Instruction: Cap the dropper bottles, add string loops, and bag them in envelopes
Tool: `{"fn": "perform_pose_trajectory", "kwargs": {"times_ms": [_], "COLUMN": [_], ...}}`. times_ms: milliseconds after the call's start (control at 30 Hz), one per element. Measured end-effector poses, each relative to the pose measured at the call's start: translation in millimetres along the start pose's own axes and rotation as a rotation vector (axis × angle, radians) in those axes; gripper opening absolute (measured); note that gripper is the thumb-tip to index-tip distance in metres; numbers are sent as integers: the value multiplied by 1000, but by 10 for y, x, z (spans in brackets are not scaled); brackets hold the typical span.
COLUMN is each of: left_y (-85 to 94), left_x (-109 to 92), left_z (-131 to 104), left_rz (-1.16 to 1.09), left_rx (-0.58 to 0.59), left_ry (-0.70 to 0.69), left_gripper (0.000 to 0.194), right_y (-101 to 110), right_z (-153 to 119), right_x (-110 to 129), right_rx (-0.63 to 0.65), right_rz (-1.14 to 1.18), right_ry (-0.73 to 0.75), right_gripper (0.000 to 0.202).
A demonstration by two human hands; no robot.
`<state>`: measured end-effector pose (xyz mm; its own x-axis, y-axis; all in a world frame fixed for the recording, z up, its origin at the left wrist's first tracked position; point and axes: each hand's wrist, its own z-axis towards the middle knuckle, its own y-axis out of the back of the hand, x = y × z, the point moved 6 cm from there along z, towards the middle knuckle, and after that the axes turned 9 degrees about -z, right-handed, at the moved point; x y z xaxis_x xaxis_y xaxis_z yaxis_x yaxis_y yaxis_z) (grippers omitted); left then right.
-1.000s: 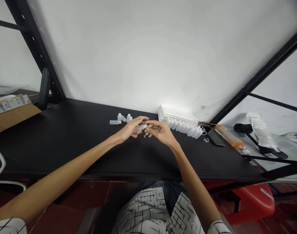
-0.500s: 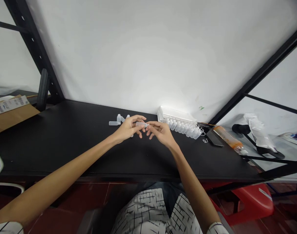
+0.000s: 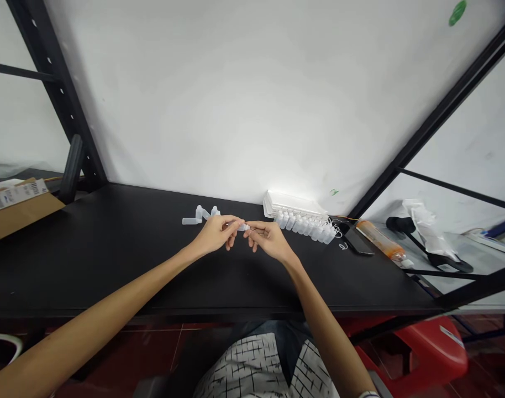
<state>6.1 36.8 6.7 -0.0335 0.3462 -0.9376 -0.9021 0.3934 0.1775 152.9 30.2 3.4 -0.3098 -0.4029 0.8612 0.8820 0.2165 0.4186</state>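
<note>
Over the black table, my left hand [image 3: 216,233] is closed around a small translucent plastic bottle [image 3: 243,227], covering most of its body. My right hand [image 3: 270,239] pinches at the bottle's neck end, its thumb and forefinger close together. Whether a loose part sits in those right fingertips is too small to make out. Just behind my left hand are several similar small bottles, one lying on its side [image 3: 190,221] and one upright [image 3: 199,213]. To the right of my right hand stands a row of small bottles [image 3: 303,226] with thin white loops at the far end.
A white stack of flat pieces [image 3: 294,203] rests against the wall behind the row. Farther right lie a white loop [image 3: 343,246], a dark phone [image 3: 359,241] and an orange-ended clear bottle [image 3: 380,241]. A cardboard package [image 3: 22,213] is at the far left. Black posts flank the table [image 3: 111,265].
My left fingers have closed over the bottle's body, which showed more plainly before. My right fingers remain at its neck end. The whole view has shifted slightly with my head.
</note>
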Motion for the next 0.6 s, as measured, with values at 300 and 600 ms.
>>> {"fn": "perform_pose_trajectory", "kwargs": {"times_ms": [300, 600], "left_y": [17, -2], "left_x": [-80, -112], "left_z": [-9, -24], "left_rz": [-180, -187], "left_rx": [-26, -14], "left_ry": [12, 31], "left_gripper": [42, 38], "right_y": [41, 69], "right_z": [-26, -23], "right_x": [139, 94], "right_rx": [-74, -86], "right_rz": [97, 95], "right_ry": [53, 49], "right_gripper": [39, 33]}}
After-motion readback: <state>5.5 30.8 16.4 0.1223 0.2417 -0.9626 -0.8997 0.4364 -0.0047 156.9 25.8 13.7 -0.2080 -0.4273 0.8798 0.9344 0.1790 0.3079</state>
